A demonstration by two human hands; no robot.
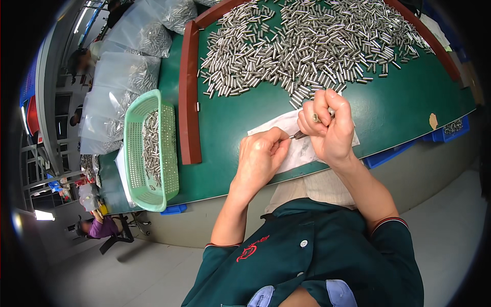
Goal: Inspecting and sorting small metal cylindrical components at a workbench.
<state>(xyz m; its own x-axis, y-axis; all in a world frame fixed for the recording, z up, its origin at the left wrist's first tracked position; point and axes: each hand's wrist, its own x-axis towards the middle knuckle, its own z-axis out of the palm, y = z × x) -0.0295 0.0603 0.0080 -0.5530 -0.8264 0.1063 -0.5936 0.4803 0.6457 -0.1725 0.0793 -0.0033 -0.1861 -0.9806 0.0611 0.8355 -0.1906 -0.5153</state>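
My left hand [260, 156] is closed, thumb and forefinger pinched together; what sits between them is mostly hidden. A tiny silvery bit shows at those fingertips, and I cannot tell whether it is a metal pin or a tool's tip. Fingers wrapped round it, my right hand [330, 125] grips a slim hand tool with a dark end [299, 134] pointing at the left fingertips. Both hands are over a white cloth or paper sheet [299, 153] at the table's near edge. Just beyond lies a wide heap of small shiny metal pins [317, 46].
Red-brown rails [189, 102] border the green table [388, 107]. Left of them stands a light green plastic basket [170, 169] holding some pins. Clear bags of pins [146, 74] line the far left. Blue bins [394, 153] sit below the right edge. A person in purple [105, 227] is at far left.
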